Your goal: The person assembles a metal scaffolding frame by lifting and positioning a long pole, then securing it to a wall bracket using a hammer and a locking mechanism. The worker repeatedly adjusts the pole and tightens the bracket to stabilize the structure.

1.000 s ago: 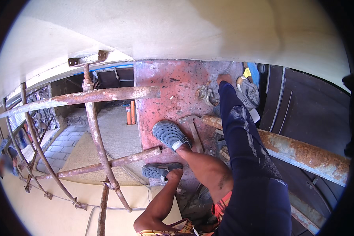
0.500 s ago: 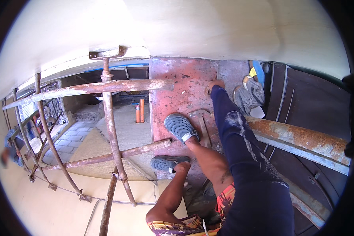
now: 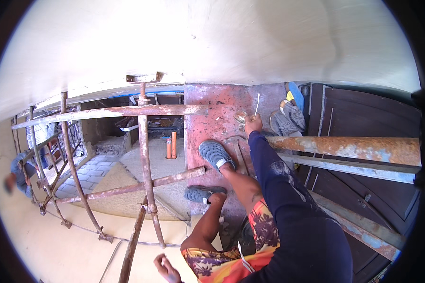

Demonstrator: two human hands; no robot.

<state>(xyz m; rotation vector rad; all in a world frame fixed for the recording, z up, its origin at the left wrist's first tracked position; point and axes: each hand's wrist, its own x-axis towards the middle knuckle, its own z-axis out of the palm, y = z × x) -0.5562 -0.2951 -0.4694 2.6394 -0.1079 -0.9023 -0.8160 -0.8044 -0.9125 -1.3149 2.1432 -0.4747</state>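
Observation:
My right hand [image 3: 253, 124] is closed, low over the worn red platform [image 3: 205, 125]. It holds a clear, shiny piece with a thin pale stem [image 3: 257, 104], perhaps a pair of glasses; its exact kind is unclear. Between that hand and my leg lies a rusty hammer-like tool [image 3: 241, 155], partly hidden. A pair of grey shoes [image 3: 288, 121] sits just right of the hand. At the lower edge, my left hand [image 3: 166, 268] hangs in the air with its fingers loosely bent and apart, holding nothing.
Rusty scaffold pipes [image 3: 146, 155] stand left of the platform's edge, above a lower concrete floor. A thick rusty tube [image 3: 349, 147] crosses at right beside dark panels [image 3: 363, 115]. A pale wall [image 3: 269, 42] borders the platform. Another person [image 3: 21, 172] bends at far left.
My right hand has drawn back a little, and the clear piece with its pale stem now shows in it. My left hand has come into view at the bottom. The view has shifted slightly.

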